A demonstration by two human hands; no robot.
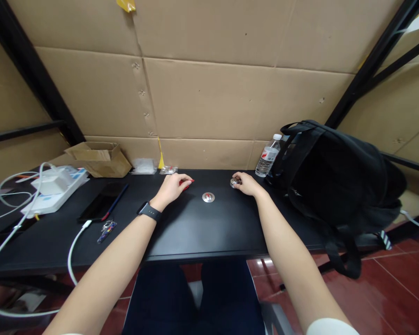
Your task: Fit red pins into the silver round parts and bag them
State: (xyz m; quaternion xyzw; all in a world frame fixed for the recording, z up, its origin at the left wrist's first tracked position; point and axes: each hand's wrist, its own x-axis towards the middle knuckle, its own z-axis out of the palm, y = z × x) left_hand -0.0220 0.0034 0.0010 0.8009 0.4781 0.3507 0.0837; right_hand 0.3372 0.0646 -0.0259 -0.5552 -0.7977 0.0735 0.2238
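My left hand (171, 187), below a dark wristwatch (149, 211), is closed around a small red object (186, 185) near the back of the black table (209, 232). Most of that object is hidden by the fingers, so its kind cannot be made out. Farther right, my right hand (247, 183) has its fingers curled over a round silver metal piece (234, 182) resting on the table. Between the hands lies a flat silver disc (208, 197) with a red mark in its middle. Neither hand touches this disc.
An open cardboard box (106, 160), a power strip (57, 190) with white cables, a dark phone (101, 201), a pen (115, 201) and a keyring (107, 231) are at left. Small plastic bags (144, 166) lie behind. At right stand a water bottle (267, 157) and black backpack (338, 181).
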